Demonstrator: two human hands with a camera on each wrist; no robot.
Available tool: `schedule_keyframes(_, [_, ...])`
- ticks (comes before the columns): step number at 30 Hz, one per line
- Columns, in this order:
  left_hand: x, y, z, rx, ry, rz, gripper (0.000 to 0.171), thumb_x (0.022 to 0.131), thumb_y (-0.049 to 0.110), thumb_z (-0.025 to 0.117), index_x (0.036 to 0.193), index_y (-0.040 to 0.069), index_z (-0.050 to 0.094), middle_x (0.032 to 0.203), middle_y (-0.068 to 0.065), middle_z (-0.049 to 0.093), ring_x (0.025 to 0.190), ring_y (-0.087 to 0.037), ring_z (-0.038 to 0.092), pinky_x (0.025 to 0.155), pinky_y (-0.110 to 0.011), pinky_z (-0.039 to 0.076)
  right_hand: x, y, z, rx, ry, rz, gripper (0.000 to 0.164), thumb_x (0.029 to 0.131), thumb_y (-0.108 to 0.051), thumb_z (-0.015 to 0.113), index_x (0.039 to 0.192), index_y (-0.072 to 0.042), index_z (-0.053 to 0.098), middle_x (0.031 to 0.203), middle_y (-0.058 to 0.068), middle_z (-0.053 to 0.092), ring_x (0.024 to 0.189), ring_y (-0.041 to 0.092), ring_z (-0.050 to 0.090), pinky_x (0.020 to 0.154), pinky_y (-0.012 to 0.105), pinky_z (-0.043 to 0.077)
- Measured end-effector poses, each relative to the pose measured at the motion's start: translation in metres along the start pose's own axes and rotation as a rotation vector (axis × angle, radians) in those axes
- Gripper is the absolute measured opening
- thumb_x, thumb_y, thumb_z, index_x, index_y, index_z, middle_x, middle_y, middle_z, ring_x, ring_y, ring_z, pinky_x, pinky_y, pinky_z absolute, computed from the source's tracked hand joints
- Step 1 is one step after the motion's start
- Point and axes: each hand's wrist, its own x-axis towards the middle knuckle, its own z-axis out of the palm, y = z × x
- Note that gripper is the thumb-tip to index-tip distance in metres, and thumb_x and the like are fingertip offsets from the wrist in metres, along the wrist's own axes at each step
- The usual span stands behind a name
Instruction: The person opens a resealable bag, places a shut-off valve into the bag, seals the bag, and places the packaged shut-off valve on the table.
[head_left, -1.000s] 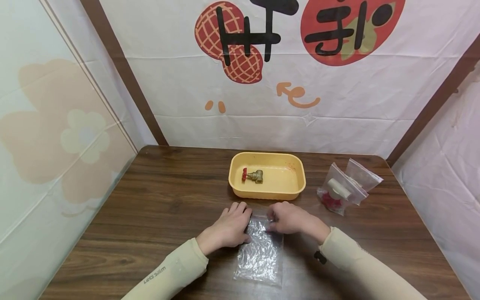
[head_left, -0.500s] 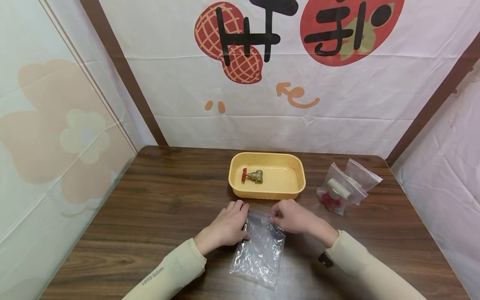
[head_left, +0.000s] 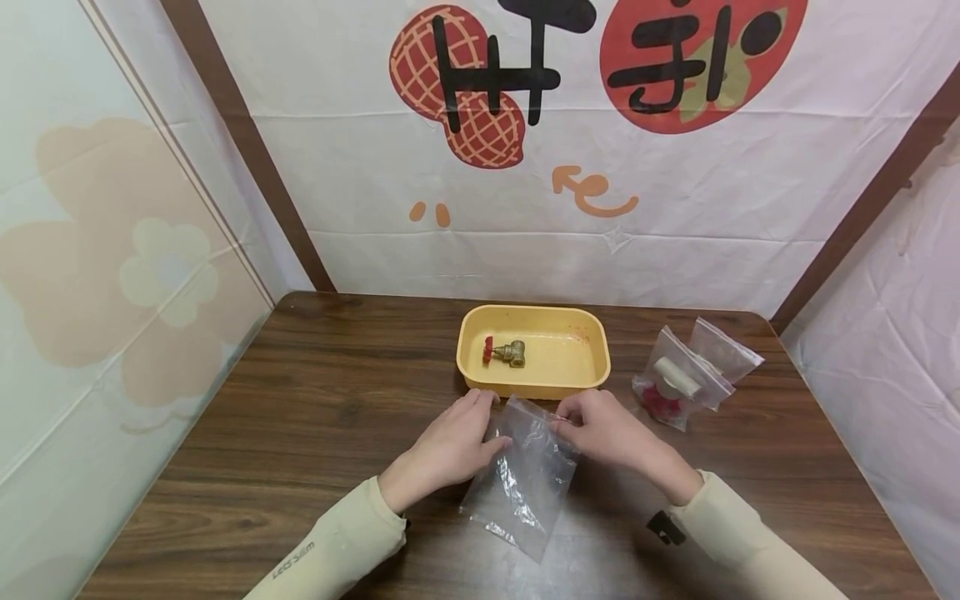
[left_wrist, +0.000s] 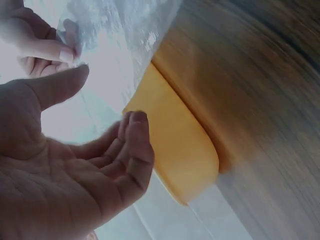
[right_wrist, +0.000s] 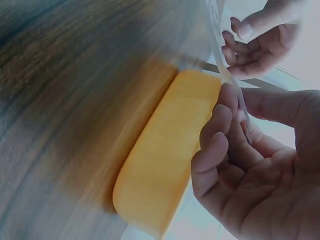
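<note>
A clear zip bag (head_left: pixel 525 479), flat and with nothing visible inside, slants up off the table in the head view. My right hand (head_left: pixel 606 429) pinches its upper right corner between thumb and fingers; the right wrist view shows the film (right_wrist: pixel 215 37) running through that pinch. Beside the bag's left edge is my left hand (head_left: pixel 453 442), its thumb overlapping the film in the head view. Seen from the left wrist, the left hand (left_wrist: pixel 65 165) has its thumb and loosely bent fingers apart, with nothing between them.
Just beyond the hands stands a yellow tray (head_left: pixel 534 390). Inside it lies a brass valve (head_left: pixel 514 353) with a red handwheel. To the right, a zip bag (head_left: pixel 678 379) holds a white cylinder and something red; another zip bag (head_left: pixel 726 352) is behind it.
Both hands have moved slightly away toward the tray. The bag's upper end has risen from the table and its mouth edge now tilts, with the right hand still pinching the corner.
</note>
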Motion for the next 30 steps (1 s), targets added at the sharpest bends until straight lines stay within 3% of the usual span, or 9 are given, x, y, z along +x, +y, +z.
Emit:
schedule_keyframes(5, [0.003, 0.004, -0.002, -0.113, 0.091, 0.014, 0.017, 0.096, 0.013, 0.078, 0.099, 0.007, 0.062, 0.086, 0.000, 0.059, 0.076, -0.013, 0.058, 0.067, -0.033, 0.052, -0.005, -0.003, -0.006, -0.025, 0.071, 0.017, 0.018, 0.096, -0.013, 0.073, 0.079, -0.016, 0.071, 0.063, -0.012, 0.055, 0.057, 0.006, 0.049, 0.053, 0.027, 0.042])
schedule_keyframes(10, [0.005, 0.008, -0.006, -0.085, 0.076, 0.002, 0.018, 0.097, 0.016, 0.076, 0.082, 0.017, 0.065, 0.066, 0.008, 0.052, 0.059, -0.008, 0.051, 0.055, -0.029, 0.045, -0.011, -0.007, -0.010, -0.014, 0.113, 0.058, 0.020, 0.097, -0.014, 0.073, 0.078, -0.019, 0.071, 0.062, -0.011, 0.054, 0.057, 0.007, 0.047, 0.052, 0.027, 0.040])
schedule_keyframes(14, [0.006, 0.012, -0.008, -0.115, 0.047, 0.014, 0.018, 0.098, 0.017, 0.074, 0.081, 0.017, 0.069, 0.065, 0.009, 0.054, 0.059, -0.007, 0.051, 0.057, -0.029, 0.046, -0.014, -0.010, -0.014, 0.007, 0.150, 0.081, 0.017, 0.098, -0.015, 0.074, 0.080, -0.018, 0.074, 0.064, -0.010, 0.056, 0.059, 0.009, 0.049, 0.051, 0.028, 0.042])
schedule_keyframes(21, [0.017, 0.030, -0.009, -0.328, 0.001, 0.053, 0.018, 0.104, 0.020, 0.067, 0.090, 0.011, 0.075, 0.074, 0.010, 0.065, 0.066, -0.006, 0.058, 0.066, -0.028, 0.051, -0.016, -0.022, -0.019, 0.031, 0.218, 0.053, 0.016, 0.098, -0.014, 0.073, 0.083, -0.013, 0.076, 0.062, -0.010, 0.053, 0.056, 0.007, 0.046, 0.050, 0.026, 0.038])
schedule_keyframes(30, [0.020, 0.044, -0.015, -0.636, 0.015, -0.017, 0.026, 0.109, 0.017, 0.056, 0.094, 0.006, 0.074, 0.076, -0.004, 0.069, 0.071, -0.020, 0.070, 0.065, -0.029, 0.057, -0.017, -0.042, -0.014, -0.002, 0.256, -0.053, 0.015, 0.099, -0.017, 0.074, 0.085, -0.018, 0.077, 0.062, -0.014, 0.054, 0.055, 0.003, 0.044, 0.051, 0.025, 0.039])
